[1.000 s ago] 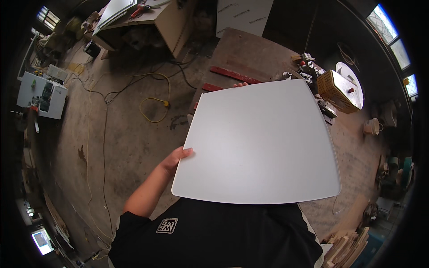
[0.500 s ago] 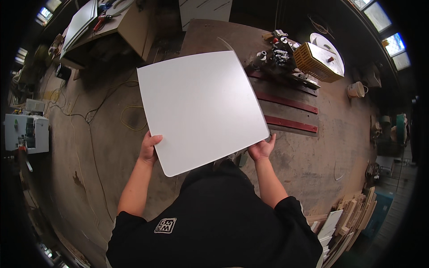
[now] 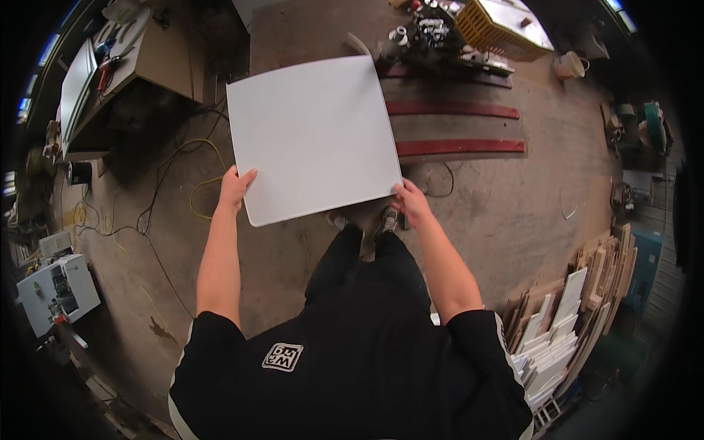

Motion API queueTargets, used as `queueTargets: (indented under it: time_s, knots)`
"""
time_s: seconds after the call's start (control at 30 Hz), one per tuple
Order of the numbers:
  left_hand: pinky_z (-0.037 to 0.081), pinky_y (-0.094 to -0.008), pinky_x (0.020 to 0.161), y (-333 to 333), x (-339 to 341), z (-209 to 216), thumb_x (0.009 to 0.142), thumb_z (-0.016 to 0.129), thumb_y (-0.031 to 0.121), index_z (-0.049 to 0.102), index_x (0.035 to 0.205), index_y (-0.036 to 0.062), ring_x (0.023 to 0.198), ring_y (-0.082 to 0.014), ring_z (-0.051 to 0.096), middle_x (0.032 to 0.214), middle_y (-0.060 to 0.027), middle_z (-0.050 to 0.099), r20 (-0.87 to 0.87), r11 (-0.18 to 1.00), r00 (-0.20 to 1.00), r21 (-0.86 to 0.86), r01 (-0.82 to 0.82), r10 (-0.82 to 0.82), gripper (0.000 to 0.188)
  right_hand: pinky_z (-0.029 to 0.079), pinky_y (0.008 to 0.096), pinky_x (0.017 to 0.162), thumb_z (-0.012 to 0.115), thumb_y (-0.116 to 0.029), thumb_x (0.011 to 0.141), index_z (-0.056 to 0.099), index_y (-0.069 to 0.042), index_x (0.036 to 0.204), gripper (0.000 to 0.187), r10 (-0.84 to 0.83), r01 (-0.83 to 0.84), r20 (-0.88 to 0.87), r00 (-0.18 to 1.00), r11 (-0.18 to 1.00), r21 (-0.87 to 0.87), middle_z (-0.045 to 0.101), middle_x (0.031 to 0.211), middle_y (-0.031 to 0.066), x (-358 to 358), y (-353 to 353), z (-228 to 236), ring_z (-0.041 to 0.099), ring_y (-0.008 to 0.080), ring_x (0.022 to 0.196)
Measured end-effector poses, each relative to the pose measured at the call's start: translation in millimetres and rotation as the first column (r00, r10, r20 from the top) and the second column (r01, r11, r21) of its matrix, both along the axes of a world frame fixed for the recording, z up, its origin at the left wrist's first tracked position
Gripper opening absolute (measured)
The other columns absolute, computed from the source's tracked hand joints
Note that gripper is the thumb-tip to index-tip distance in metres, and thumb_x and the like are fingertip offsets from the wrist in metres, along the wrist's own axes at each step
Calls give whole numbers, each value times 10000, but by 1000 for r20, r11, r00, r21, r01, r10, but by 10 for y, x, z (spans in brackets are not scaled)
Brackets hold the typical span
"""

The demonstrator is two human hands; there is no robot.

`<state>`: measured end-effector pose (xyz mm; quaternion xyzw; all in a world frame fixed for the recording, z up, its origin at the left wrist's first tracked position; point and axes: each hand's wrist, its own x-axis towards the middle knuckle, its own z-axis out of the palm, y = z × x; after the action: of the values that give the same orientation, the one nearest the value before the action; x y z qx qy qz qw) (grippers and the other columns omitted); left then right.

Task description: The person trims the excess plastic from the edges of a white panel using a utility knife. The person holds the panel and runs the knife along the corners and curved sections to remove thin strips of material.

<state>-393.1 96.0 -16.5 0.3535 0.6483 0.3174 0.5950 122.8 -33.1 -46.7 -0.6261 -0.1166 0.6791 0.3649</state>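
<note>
A large white panel with rounded near corners is held out in front of me, above the floor. On its left edge, close to the near corner, my left hand grips it with the thumb on top and the fingers hidden underneath. My right hand is closed on the near right corner, thumb on the upper face. A thin strip sticks out past the far right corner. The panel covers part of the floor and of a dark red bar behind it.
Dark red bars lie on the floor to the right, by a machine and a yellow crate. A workbench stands far left, with cables on the floor near it. Stacked boards lean at the right; a bucket stands beyond.
The panel has moved away from my body and turned slightly, both hands still on it. My right fingers, spread beneath the corner before, now close on it. The view has tilted further down.
</note>
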Motion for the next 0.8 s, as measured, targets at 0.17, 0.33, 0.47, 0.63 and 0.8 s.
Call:
queueTargets:
  time_s: [0.17,0.33,0.47,0.63,0.8]
  knots:
    - [572,-357,964,70,-156,-313,1030,737,124,629,1444,-43,1109,-201,721,1275,-121,753,-465,963,880,178,201,-98,459,552,424,1004,555,-466,1156,572,-178,1582,515,-111,109,-114,987,994,-21,631,1444,-32,-252,-110,61,589,167,1235]
    - [547,-356,1002,-309,-130,-405,1099,655,225,617,1470,-36,1152,-197,703,1296,-91,746,-192,984,981,176,-1,35,455,565,399,974,554,-504,1140,559,-124,1592,591,-87,87,19,996,996,3,630,1562,59,-162,-655,49,679,208,1261]
    - [532,-438,1023,-1055,-146,-757,1142,519,522,635,1471,46,1165,-199,691,1258,-55,744,49,920,926,-149,-364,374,590,596,367,892,611,-420,1114,721,-52,1379,467,54,-61,241,969,998,21,804,1276,90,48,-1743,-115,778,193,1047]
    - [540,-341,577,-2562,-419,-1278,1141,573,466,613,1065,113,742,-219,669,944,-71,723,33,850,992,-518,-91,126,363,612,336,833,626,-331,1085,790,-28,1198,362,83,-112,404,911,993,49,841,1058,88,-11,-3312,-200,792,175,893]
    - [535,-308,640,-3034,911,-1038,1114,654,316,695,1224,40,763,-154,676,949,-54,731,-59,521,542,-378,765,-838,300,602,351,798,612,-360,1061,816,-62,1137,369,-187,262,487,853,961,-91,850,1005,62,43,-4924,284,788,200,834]
